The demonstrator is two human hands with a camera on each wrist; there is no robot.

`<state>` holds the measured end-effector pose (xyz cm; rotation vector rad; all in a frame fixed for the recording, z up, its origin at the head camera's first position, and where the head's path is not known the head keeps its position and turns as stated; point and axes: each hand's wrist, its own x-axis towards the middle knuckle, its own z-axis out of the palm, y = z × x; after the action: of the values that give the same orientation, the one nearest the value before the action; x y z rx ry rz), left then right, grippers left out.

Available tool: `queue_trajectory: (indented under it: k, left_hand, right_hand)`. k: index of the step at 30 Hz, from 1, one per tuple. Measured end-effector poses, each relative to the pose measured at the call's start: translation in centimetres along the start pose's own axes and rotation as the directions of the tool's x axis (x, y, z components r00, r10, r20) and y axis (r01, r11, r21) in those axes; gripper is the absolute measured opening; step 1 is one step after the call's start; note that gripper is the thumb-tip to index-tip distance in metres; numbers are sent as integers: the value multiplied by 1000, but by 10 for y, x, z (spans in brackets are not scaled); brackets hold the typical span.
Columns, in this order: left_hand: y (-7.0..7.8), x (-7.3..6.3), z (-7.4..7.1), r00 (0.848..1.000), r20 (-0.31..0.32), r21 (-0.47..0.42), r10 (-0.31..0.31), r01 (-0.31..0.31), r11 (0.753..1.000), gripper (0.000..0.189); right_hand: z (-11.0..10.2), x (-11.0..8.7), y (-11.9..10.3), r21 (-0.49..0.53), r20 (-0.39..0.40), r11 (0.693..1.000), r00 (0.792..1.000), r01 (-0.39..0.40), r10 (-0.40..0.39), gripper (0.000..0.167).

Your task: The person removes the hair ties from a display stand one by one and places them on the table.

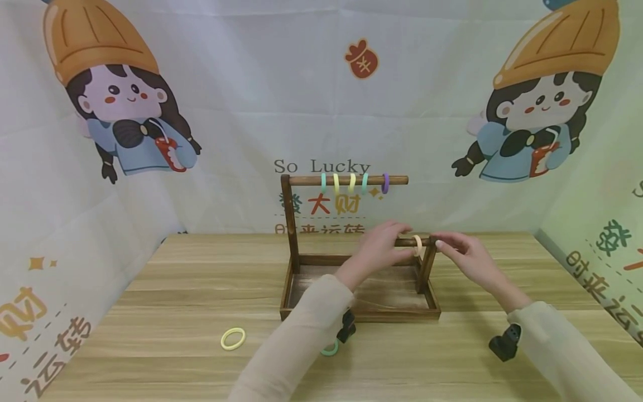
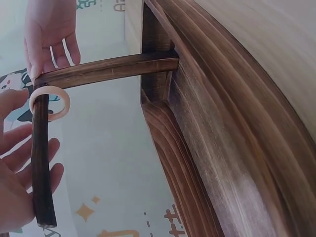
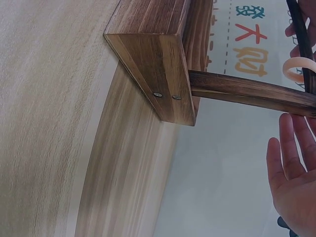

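A wooden stand (image 1: 397, 316) has a tray base, a tall upper bar (image 1: 306, 181) and a lower bar (image 2: 40, 163) on a short post (image 3: 242, 90). A pale peach ring (image 2: 63, 111) hangs around the lower bar beside the post. My left hand (image 1: 379, 248) is at this bar, its thumb close to the ring and its other fingers loosely extended behind the bar. My right hand (image 1: 467, 257) touches the corner where post and bar meet, with its fingers fairly straight. Along the upper bar hang several rings, green, yellow and one purple (image 1: 385, 183).
A yellow ring (image 1: 233, 339) lies on the wooden table (image 1: 166, 312) left of the stand. Partly behind the left sleeve (image 1: 301, 329) is a green ring (image 1: 330, 350), in front of the tray. A printed cloth (image 1: 241, 111) hangs behind the table.
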<state>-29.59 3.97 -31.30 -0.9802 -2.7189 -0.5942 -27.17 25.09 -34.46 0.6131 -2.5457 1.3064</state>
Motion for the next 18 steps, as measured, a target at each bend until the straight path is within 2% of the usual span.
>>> queue_trajectory:
  k: [6,18]
  left_hand:
    - [6,6,0,997,45,7,-60,60,998,47]
    - [10,12,2,993,71,56,-96,92,994,48]
  right_hand:
    - [0,-1,0,9,0,1000,1000,5,-5,36]
    - [0,-1,1,11,-4,1000,1000,6,-6,36]
